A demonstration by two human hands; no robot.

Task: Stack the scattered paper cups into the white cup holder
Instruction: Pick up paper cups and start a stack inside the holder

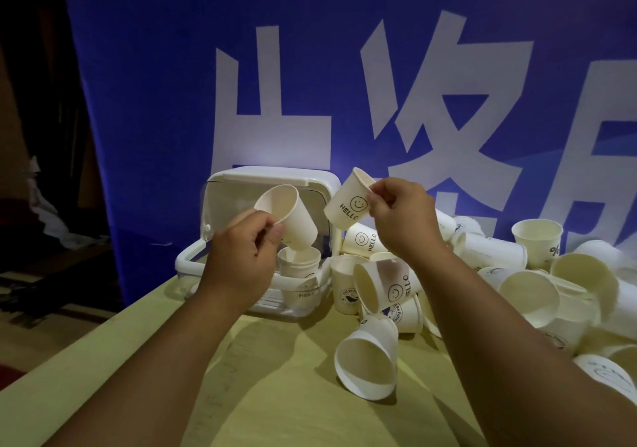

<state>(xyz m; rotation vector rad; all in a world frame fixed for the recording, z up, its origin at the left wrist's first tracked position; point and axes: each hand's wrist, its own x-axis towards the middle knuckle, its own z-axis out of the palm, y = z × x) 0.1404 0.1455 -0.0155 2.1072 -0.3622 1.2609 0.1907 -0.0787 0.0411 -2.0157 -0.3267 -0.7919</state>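
Plain cup (293,215), base down-right, left grip (241,253) pinches; HELLO cup (344,202), down-left, right grip (400,213) pinches.

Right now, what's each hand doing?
Left hand: pinching a plain white paper cup.
Right hand: pinching a white paper cup printed HELLO with a smiley.

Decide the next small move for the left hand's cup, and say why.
Probably lower the plain cup into the stack standing in the white cup holder: the left hand pinches its rim, and its base hangs just above that stack's open mouth, tilted. The right hand holds the HELLO cup aside.
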